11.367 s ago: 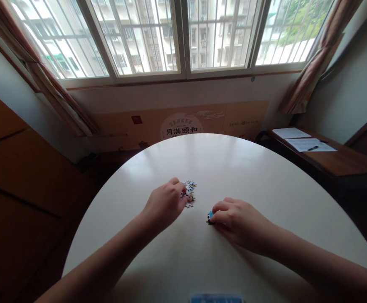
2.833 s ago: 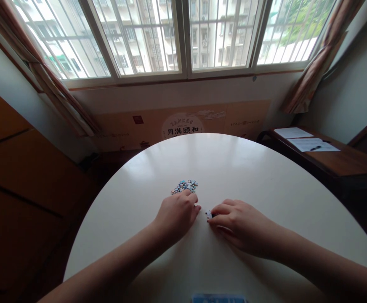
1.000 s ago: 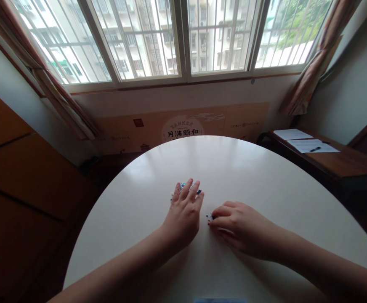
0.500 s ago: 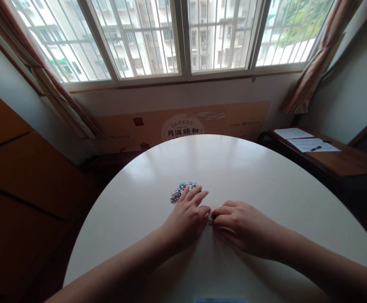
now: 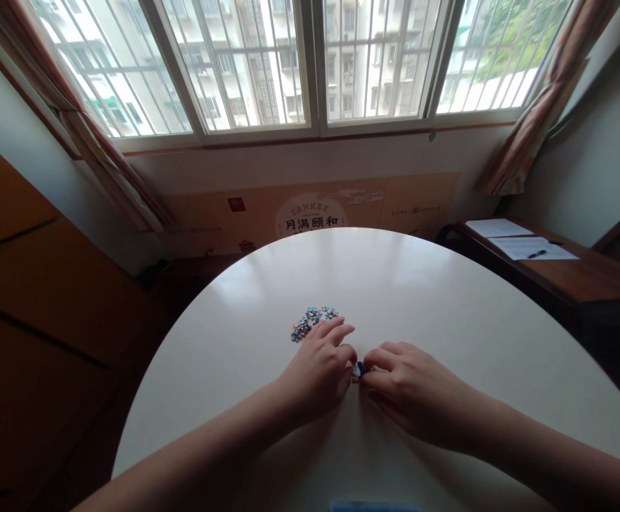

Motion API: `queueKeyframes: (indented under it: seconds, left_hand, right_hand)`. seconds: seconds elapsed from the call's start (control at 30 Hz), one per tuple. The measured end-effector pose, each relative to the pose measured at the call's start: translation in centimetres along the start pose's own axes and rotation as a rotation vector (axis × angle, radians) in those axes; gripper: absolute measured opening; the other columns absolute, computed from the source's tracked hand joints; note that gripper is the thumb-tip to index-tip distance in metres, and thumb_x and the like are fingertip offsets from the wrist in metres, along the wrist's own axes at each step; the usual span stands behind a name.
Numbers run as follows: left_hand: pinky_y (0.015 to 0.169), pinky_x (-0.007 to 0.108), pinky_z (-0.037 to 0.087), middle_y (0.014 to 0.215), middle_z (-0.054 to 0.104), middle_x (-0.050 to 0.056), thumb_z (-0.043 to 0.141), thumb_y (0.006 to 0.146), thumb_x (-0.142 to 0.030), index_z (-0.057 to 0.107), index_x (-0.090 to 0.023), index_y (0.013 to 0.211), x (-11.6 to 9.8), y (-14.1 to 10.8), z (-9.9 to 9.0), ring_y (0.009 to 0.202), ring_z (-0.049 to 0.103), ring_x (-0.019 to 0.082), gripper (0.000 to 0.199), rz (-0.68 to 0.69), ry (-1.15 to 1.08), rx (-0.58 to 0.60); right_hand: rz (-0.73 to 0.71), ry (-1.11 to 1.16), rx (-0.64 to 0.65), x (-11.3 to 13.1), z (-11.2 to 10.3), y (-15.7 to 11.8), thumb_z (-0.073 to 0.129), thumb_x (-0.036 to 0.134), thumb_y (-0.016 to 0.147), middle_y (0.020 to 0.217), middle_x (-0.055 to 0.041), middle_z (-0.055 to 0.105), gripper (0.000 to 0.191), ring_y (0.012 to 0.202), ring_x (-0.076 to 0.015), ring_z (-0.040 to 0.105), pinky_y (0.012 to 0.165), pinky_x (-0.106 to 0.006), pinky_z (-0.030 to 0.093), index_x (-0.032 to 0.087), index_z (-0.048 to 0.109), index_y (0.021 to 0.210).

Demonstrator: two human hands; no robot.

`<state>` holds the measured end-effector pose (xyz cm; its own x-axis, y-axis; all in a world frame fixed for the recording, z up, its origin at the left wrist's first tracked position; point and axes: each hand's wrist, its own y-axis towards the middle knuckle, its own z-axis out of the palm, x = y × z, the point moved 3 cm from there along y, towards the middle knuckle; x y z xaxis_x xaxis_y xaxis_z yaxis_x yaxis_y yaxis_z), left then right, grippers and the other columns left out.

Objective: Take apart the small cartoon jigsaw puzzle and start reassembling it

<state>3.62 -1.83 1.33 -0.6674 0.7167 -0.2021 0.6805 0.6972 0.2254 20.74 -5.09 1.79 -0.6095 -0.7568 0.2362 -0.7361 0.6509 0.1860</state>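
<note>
My left hand rests over the white table, its thumb and index finger bent together at the left edge of a few small joined jigsaw pieces. Its other fingers stretch forward towards a heap of loose jigsaw pieces. From the other side, my right hand pinches the same small cluster, which shows dark blue, white and tan. The fingers partly hide the pieces, so their exact fit cannot be made out. The heap is a mix of blue, white, dark and orange bits.
The round white table reaches towards the window. A blue-edged flat thing shows at the bottom edge. On the right stands a brown wooden desk with papers and a pen. Wooden cabinets are on the left.
The fingers of my right hand have shifted slightly, and more of the dark blue piece shows between the hands. My left hand stays almost in place. The view has moved slightly.
</note>
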Motion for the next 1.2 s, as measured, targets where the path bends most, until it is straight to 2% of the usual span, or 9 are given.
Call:
queueKeyframes:
  seconds: [0.3, 0.43, 0.57, 0.77, 1.0, 1.2]
  left_hand:
    - [0.116, 0.053, 0.039, 0.137, 0.063, 0.013, 0.062, 0.085, -0.018, 0.075, -0.019, 0.092, 0.24, -0.02, 0.21, 0.140, 0.044, 0.034, 0.015, -0.066, -0.076, -0.012]
    - [0.116, 0.057, 0.037, 0.138, 0.062, 0.013, 0.067, 0.083, -0.019, 0.076, -0.020, 0.089, 0.06, -0.15, 0.28, 0.142, 0.042, 0.035, 0.011, -0.095, -0.084, -0.010]
    - [0.119, 0.060, 0.031, 0.144, 0.057, 0.012, 0.065, 0.084, -0.017, 0.074, -0.020, 0.091, -0.43, -0.41, 0.24, 0.145, 0.038, 0.035, 0.012, -0.076, -0.041, -0.016]
    - [0.121, 0.059, 0.028, 0.149, 0.051, 0.015, 0.066, 0.087, -0.025, 0.074, -0.018, 0.097, -0.54, -0.55, -0.43, 0.147, 0.033, 0.036, 0.014, -0.062, 0.068, -0.064]
    - [0.120, 0.060, 0.028, 0.152, 0.047, 0.019, 0.064, 0.089, -0.028, 0.074, -0.016, 0.091, -0.63, -0.37, -0.37, 0.148, 0.031, 0.038, 0.016, -0.038, 0.103, -0.012]
    - [0.119, 0.061, 0.028, 0.148, 0.052, 0.018, 0.063, 0.088, -0.025, 0.074, -0.016, 0.089, -0.47, -0.25, -0.62, 0.146, 0.036, 0.038, 0.014, -0.073, 0.058, 0.007]
  right_hand:
    - [0.011, 0.049, 0.001, -0.02, -0.13, 0.00, 0.053, 0.017, 0.095, 0.093, -0.0039, 0.068, 0.018, 0.084, -0.0190, 0.058, 0.080, -0.036, 0.044, 0.021, 0.069, 0.088]
    - [0.033, 0.035, 0.000, -0.03, -0.20, 0.08, 0.054, 0.019, 0.095, 0.097, -0.0055, 0.068, 0.019, 0.086, -0.0198, 0.058, 0.080, -0.036, 0.044, 0.022, 0.072, 0.091]
    - [0.059, 0.033, 0.017, -0.02, -0.27, 0.08, 0.053, 0.021, 0.096, 0.097, -0.0053, 0.069, 0.021, 0.086, -0.0206, 0.058, 0.079, -0.037, 0.044, 0.024, 0.074, 0.098]
    - [0.047, 0.027, 0.017, 0.06, -0.39, 0.09, 0.051, 0.020, 0.098, 0.095, -0.0057, 0.069, 0.024, 0.082, -0.0189, 0.058, 0.078, -0.036, 0.044, 0.023, 0.074, 0.092]
    - [0.031, 0.037, 0.015, -0.22, -0.33, 0.08, 0.054, 0.022, 0.096, 0.096, -0.0054, 0.069, 0.022, 0.083, -0.0189, 0.058, 0.078, -0.035, 0.044, 0.025, 0.076, 0.095]
    - [0.030, 0.043, 0.005, -0.29, -0.22, 0.04, 0.053, 0.021, 0.097, 0.097, -0.0065, 0.070, 0.024, 0.084, -0.0198, 0.059, 0.079, -0.036, 0.045, 0.024, 0.076, 0.098]
